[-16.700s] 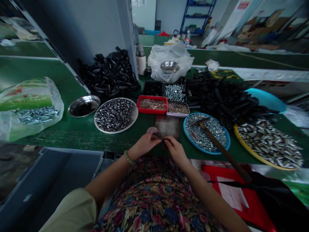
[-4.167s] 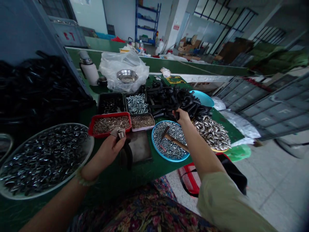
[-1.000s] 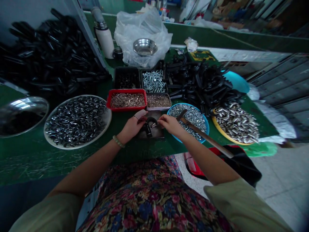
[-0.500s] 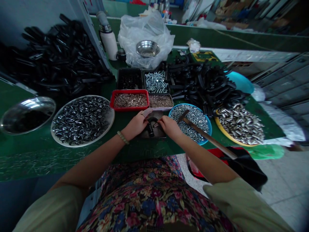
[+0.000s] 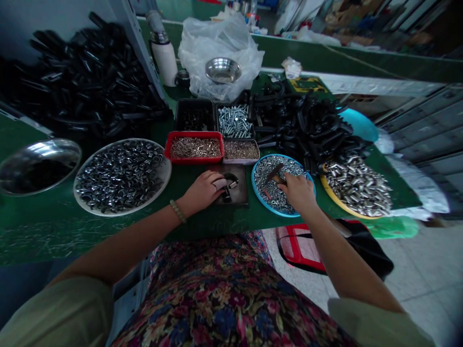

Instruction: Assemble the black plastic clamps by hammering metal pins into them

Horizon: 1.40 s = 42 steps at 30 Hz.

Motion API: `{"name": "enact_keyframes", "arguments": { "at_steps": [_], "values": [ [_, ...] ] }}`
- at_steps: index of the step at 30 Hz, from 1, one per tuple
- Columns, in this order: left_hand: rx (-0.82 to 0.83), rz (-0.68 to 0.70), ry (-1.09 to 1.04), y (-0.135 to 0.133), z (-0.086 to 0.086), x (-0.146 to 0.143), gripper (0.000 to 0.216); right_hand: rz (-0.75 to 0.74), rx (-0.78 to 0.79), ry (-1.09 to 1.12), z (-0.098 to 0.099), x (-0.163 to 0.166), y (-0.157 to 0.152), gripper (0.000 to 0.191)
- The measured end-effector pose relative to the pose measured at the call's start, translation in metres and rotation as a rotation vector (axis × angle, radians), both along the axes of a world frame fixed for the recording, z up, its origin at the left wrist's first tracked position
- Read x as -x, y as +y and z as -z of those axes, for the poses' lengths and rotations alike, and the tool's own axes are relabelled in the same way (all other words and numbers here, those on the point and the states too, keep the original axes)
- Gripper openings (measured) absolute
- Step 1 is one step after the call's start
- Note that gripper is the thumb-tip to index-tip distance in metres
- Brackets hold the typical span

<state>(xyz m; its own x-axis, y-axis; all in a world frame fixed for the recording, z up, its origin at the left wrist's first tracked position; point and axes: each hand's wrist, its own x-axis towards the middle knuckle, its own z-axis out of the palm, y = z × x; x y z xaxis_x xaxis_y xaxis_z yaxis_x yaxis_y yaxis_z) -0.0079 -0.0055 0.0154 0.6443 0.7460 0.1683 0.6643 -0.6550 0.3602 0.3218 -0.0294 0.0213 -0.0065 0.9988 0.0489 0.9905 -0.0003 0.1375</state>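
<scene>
My left hand [image 5: 204, 190] is closed on a black curved clamp piece [image 5: 228, 185] with a bolt through it, holding it down on a small dark metal plate [image 5: 239, 194] at the table's near edge. To the right, my right hand [image 5: 298, 190] is over the blue dish of small nuts [image 5: 269, 193]. Its fingers are curled round the wooden handle of the hammer [image 5: 274, 172] whose head lies on the nuts.
On the green table: a white plate of shiny rings [image 5: 121, 174], a red tray of pins [image 5: 194, 147], a tray of bolts [image 5: 234, 121], a yellow dish of metal sleeves [image 5: 356, 185], black-part heaps [image 5: 307, 127], a steel bowl [image 5: 38, 166], a flask [image 5: 164, 50]. A red bag [image 5: 302, 248] sits below.
My right hand has left the clamp piece and moved right to the hammer on the blue dish. My left hand stays on the piece.
</scene>
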Motion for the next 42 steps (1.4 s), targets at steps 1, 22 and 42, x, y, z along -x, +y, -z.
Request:
{"name": "enact_keyframes", "arguments": {
  "at_steps": [1, 22, 42],
  "values": [
    [-0.030, -0.014, 0.015, -0.002, 0.003, 0.003, 0.035, -0.011, 0.041, 0.005, 0.000, -0.002, -0.002, 0.035],
    [0.055, -0.163, -0.105, -0.005, 0.020, 0.010, 0.068, -0.293, 0.186, 0.595, -0.040, 0.132, -0.013, 0.032],
    [0.417, -0.220, -0.094, -0.004, -0.015, -0.017, 0.024, -0.161, -0.186, 0.126, -0.001, 0.032, 0.076, 0.032]
  ]
}}
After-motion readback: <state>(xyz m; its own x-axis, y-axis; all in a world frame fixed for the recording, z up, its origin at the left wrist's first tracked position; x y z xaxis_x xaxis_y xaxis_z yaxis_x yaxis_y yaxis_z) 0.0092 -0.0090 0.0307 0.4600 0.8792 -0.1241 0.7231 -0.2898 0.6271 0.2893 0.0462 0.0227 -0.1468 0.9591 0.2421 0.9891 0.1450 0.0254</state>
